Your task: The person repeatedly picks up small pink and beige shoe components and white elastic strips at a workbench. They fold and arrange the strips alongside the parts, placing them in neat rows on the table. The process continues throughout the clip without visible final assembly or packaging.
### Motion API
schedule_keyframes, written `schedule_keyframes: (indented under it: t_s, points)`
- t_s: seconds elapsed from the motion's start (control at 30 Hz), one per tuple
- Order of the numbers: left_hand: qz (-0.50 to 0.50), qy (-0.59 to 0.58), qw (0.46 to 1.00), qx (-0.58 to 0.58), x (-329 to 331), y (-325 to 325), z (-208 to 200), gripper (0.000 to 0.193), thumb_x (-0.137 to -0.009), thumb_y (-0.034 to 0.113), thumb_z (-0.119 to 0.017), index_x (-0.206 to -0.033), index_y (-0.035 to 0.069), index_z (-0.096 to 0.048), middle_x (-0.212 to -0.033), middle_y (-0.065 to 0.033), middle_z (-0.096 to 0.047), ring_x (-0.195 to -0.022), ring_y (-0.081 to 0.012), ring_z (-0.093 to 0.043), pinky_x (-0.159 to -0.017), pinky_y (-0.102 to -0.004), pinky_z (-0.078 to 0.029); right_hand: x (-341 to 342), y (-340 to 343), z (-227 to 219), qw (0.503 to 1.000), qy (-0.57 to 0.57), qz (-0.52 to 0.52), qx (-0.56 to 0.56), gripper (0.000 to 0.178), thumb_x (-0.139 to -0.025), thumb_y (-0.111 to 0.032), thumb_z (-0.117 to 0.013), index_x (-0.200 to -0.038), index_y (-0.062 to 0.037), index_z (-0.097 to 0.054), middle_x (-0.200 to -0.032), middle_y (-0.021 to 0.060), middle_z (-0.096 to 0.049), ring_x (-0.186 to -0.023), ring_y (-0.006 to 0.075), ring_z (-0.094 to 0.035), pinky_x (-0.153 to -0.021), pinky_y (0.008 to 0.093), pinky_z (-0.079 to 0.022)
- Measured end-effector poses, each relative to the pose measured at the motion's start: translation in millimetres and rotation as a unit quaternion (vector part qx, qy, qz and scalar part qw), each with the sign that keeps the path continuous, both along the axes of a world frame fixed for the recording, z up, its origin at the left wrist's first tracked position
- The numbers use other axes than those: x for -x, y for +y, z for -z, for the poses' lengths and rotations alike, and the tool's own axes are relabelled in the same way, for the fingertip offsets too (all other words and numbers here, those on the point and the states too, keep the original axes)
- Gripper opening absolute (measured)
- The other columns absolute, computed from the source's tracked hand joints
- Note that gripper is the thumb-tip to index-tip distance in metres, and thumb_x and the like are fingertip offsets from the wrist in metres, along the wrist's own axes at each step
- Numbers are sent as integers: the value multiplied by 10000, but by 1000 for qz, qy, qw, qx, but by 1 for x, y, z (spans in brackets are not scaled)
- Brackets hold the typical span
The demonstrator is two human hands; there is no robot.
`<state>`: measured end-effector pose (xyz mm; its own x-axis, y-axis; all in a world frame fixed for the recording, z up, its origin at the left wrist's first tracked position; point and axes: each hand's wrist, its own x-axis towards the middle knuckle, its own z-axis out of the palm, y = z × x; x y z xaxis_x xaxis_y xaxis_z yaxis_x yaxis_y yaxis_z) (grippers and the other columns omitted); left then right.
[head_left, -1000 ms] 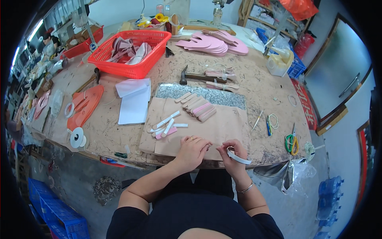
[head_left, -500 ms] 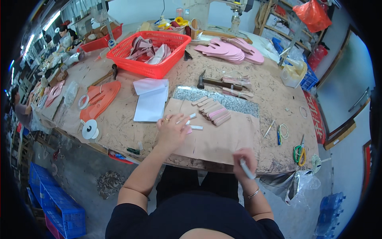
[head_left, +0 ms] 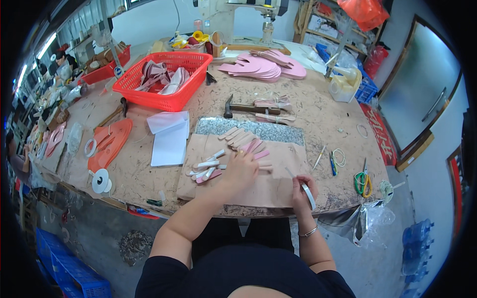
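My left hand [head_left: 241, 171] lies over a group of short pink and beige strips [head_left: 241, 136], its fingers bent and bunched on them. A beige strip [head_left: 267, 167] sticks out on the right side of this hand. Left of it lie strips with white taped ends [head_left: 208, 165], loosely piled. My right hand [head_left: 301, 192] grips a roll of white tape [head_left: 309, 197], and a short free end points up and left from the fingers. Beneath everything is a beige sheet [head_left: 278, 191], partly over a speckled grey slab [head_left: 278, 132].
Behind the slab lies a hammer [head_left: 243, 107] beside tied bundles. A white notepad [head_left: 169, 141] and red basket [head_left: 164, 102] are at left. Pink cut pieces [head_left: 268, 67] lie at the back. Scissors [head_left: 364, 183], a blue-green pen-like tool [head_left: 333, 165] and string are at right.
My left hand has moved right, from the taped strips to the stacked ones, which are now more spread. My right hand has lifted slightly with the tape roll. The view has shifted right.
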<state>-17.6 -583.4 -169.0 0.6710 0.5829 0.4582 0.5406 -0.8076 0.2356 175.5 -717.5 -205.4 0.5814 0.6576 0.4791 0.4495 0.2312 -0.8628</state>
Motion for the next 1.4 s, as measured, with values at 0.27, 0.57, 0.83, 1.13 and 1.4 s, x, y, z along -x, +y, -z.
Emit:
schedule_keyframes:
  t_s: [0.27, 0.57, 0.83, 1.13, 1.4]
  points:
    - [76, -93, 987, 108, 45, -51, 8, 104, -838, 53, -670, -941, 66, -674, -954, -81, -624, -944, -298, -606, -836, -394, -496, 11, 1, -25, 991, 128, -32, 1, 166, -905, -34, -723, -1014, -36, -598, -872, -12, -587, -776, 49, -519, -705, 187, -428]
    - [91, -105, 977, 165, 44, -59, 3, 290, -802, 106, -754, -1060, 54, -633, -983, -94, -634, -951, -308, -612, -818, -397, -503, 18, -12, -39, 966, 217, -134, 41, 212, -852, 12, -750, -986, -39, -595, -838, 13, -605, -756, 77, -571, -689, 219, -475]
    - [39, -174, 984, 30, 60, -93, 19, 309, -777, 163, -797, -1038, 74, -657, -1085, -62, -634, -1027, -254, -605, -865, -371, -485, 42, 8, -65, 922, 91, -257, 273, 262, -807, -124, -800, -981, -51, -619, -781, -4, -608, -705, 65, -548, -620, 226, -454]
    - [3, -75, 995, -58, 66, -104, 28, 343, -844, 269, -725, -1149, 118, -686, -1232, 24, -628, -1142, -193, -546, -971, -338, -416, 33, 29, -59, 905, -19, -293, 307, 265, -793, -131, -786, -991, -66, -621, -789, -12, -614, -699, 74, -547, -629, 255, -464]
    - [4, -81, 995, -56, 67, -103, 28, 345, -846, 260, -720, -1162, 128, -677, -1236, 26, -624, -1144, -195, -551, -974, -337, -416, 28, 33, -60, 893, 5, -321, 316, 272, -799, -143, -794, -997, -64, -625, -806, -7, -619, -717, 67, -557, -633, 240, -464]
